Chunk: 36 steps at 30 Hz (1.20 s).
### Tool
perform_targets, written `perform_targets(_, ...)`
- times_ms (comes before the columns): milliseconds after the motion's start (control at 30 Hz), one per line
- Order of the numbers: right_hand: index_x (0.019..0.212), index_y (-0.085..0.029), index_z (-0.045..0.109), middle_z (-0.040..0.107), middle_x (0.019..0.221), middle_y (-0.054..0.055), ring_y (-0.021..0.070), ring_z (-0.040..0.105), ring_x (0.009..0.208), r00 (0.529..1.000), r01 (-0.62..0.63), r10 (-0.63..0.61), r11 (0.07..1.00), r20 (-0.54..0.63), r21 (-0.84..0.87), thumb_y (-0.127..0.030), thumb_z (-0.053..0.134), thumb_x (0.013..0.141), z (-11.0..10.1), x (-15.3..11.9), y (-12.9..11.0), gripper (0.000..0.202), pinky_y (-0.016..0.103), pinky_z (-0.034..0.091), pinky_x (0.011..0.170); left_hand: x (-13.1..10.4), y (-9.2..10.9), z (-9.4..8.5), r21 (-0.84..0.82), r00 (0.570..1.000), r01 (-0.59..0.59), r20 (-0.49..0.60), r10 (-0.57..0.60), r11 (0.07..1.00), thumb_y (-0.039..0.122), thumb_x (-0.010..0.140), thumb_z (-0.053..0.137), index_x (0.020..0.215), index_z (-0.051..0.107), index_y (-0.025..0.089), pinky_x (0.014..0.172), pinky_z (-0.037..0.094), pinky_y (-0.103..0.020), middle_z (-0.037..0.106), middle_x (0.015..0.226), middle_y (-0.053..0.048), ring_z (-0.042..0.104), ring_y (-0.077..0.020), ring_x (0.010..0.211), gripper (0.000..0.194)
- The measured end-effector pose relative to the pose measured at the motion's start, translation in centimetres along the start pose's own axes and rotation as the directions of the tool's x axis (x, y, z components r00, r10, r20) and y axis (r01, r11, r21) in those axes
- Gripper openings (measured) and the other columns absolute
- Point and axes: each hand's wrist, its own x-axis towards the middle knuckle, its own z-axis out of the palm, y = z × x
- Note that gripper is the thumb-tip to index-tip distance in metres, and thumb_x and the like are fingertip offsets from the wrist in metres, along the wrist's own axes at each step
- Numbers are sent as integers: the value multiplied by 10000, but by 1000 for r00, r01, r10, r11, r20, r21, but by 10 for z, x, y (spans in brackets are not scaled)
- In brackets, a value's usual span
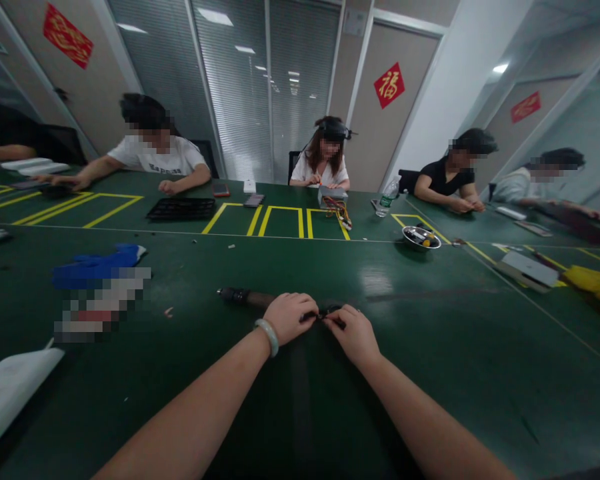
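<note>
A dark tool (260, 300) with a black ringed tip at its left end lies on the green table (205, 393). My left hand (291, 316), with a pale bangle at the wrist, rests at the tool's right part, its fingers closed round a small black piece. My right hand (351, 331) is just to the right, thumb and fingers pinched at the black part between both hands. The fingers hide much of this part, and its shape is too small to tell.
A blue item (97, 265) and a white object (17, 383) lie left. Further off are a black tray (181, 209), a metal bowl (421, 246), a bottle (387, 197) and a wired grey box (333, 197). Several people sit across the table.
</note>
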Motion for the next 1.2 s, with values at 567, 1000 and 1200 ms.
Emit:
perform_targets(567,897,-230,688,646,881,30,163,586,858,998,68,-69,990,-8,-123,-290,573,886,5,4,-1,131,298,404,801,0,0,1,10,1000,-6,1,6,1000,257,848,593,910,641,267,825,429,-349,642,1039,7,596,-190,928,79)
perform_targets(1000,882,-220,584,653,861,32,176,570,843,975,211,-193,959,114,-188,-234,512,914,15,18,11,80,300,420,812,-1,-1,2,-25,1000,-9,-1,9,1000,257,842,593,976,628,256,862,448,-326,658,1024,5,610,-179,948,139)
perform_targets(1200,871,-215,543,626,869,38,188,542,836,970,230,-213,958,113,-169,-152,469,903,13,19,2,102,315,406,809,-5,3,-3,-23,994,-10,-108,7,1000,323,853,579,1212,548,260,1105,279,-442,625,1196,-14,538,-210,1158,367)
